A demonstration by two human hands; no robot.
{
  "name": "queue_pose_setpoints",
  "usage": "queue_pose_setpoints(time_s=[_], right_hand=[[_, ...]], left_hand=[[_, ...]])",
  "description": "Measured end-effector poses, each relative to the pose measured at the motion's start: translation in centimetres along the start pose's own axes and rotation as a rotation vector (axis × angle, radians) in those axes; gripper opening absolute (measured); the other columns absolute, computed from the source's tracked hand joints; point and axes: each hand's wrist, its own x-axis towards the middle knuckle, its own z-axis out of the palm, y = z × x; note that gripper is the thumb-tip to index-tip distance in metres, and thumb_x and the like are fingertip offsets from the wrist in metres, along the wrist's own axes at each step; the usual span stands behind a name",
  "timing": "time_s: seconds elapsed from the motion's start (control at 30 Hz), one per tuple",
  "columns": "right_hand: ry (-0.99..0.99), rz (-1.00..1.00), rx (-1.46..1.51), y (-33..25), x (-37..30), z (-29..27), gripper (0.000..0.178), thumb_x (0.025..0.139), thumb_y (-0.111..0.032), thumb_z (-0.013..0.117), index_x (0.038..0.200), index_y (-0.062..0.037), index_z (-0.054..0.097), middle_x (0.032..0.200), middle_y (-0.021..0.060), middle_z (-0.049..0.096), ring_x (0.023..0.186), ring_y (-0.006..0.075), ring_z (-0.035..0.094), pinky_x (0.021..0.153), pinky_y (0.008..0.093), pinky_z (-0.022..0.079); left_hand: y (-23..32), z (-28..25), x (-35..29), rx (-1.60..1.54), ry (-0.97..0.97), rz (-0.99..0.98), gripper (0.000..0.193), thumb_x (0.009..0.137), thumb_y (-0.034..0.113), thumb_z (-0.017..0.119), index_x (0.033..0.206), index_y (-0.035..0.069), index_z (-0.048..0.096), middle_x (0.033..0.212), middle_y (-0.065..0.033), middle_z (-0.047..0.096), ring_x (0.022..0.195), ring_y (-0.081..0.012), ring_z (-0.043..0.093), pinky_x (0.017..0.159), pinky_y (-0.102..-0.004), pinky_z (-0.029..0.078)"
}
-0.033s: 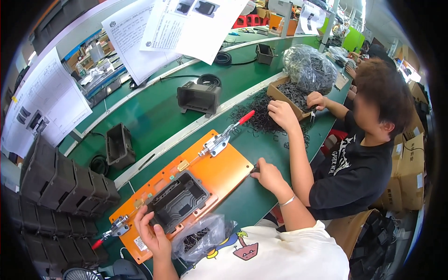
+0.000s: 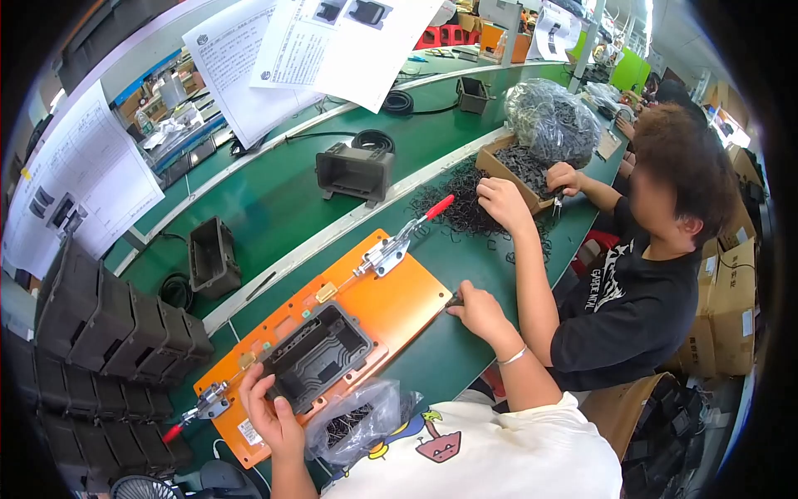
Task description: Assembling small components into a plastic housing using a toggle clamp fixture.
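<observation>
Two hands work at one dark moulded housing (image 2: 320, 353), a rectangular open shell seated in the cut-out of an orange fixture plate (image 2: 407, 303) that lies near the front edge of the green counter (image 2: 274, 200). The left hand (image 2: 270, 416) grips the housing's near-left corner, thumb up along its rim and fingers curled under the plate's edge, so it is touching the shell. The right hand (image 2: 475, 309) sits at the plate's right edge, apart from the housing, fingers drawn together on what looks like a small dark piece; it is too small to say exactly what.

To do this step well, I judge the housing should be pressed flat into its recess by the left hand so it cannot rock, while the right brings its small piece in squarely rather than at a slant.

Outward from there: a red-handled toggle clamp (image 2: 399, 241) stands at the plate's far edge with its lever raised, and a second clamp (image 2: 204, 407) sits at the left corner. A clear bag of small dark parts (image 2: 357, 420) rests against the person's shirt. More housings (image 2: 100, 324) are stacked at the left edge. Across the counter's right side another person's hands (image 2: 503, 200) sort loose black clips (image 2: 457, 204).
</observation>
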Motion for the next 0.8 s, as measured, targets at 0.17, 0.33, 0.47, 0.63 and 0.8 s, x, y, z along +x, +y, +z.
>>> queue_pose_setpoints(time_s=[0.17,0.33,0.47,0.63,0.8], right_hand=[[-0.056,-0.230,0.269,-3.1,-2.1,-3.8,0.032,0.077,-0.015,0.074,0.094,-0.0009,0.051,0.076,0.0164,0.061,0.070,0.0315,0.060,0.063,0.0391,0.047],[-0.225,-0.691,0.467,-12.2,-6.0,-6.5,0.029,0.076,-0.010,0.075,0.091,-0.0028,0.051,0.072,0.0122,0.055,0.065,0.0252,0.056,0.058,0.0334,0.045],[-0.219,-0.836,0.497,-16.6,-6.8,-4.7,0.027,0.075,-0.004,0.074,0.090,-0.0022,0.052,0.072,0.0108,0.054,0.061,0.0193,0.057,0.056,0.0301,0.047],[-0.784,-0.645,1.230,-18.9,-4.9,-0.3,0.018,0.083,-0.006,0.070,0.090,-0.0045,0.054,0.073,-0.0012,0.056,0.061,0.0072,0.053,0.049,0.0225,0.041],[-0.971,-0.151,1.476,-19.5,-3.5,0.4,0.014,0.086,-0.006,0.067,0.093,-0.0027,0.055,0.078,0.0042,0.061,0.070,0.0135,0.063,0.063,0.0245,0.053]], left_hand=[[1.5,-0.5,0.0,0.068,-0.007,0.025,0.021,0.083,0.010,0.063,0.099,-0.003,0.058,0.111,-0.0204,0.056,0.106,-0.0311,0.054,0.093,-0.0388,0.042],[7.1,0.9,1.6,-0.131,-0.343,0.168,0.040,0.071,0.008,0.077,0.106,-0.004,0.063,0.100,-0.0166,0.061,0.080,-0.0267,0.061,0.071,-0.0328,0.051],[7.3,2.8,1.5,-0.211,-0.314,0.028,0.039,0.075,0.001,0.075,0.111,-0.003,0.061,0.099,-0.0134,0.058,0.083,-0.0177,0.060,0.064,-0.0247,0.051],[4.8,1.2,0.4,-0.834,-0.079,-0.325,0.016,0.088,-0.001,0.060,0.104,-0.003,0.061,0.095,-0.0082,0.060,0.086,-0.0181,0.064,0.080,-0.0314,0.055],[3.4,-2.1,0.0,-1.080,-0.046,-0.584,0.012,0.096,0.012,0.050,0.101,0.002,0.054,0.095,-0.0147,0.064,0.087,-0.0243,0.065,0.081,-0.0405,0.054]])
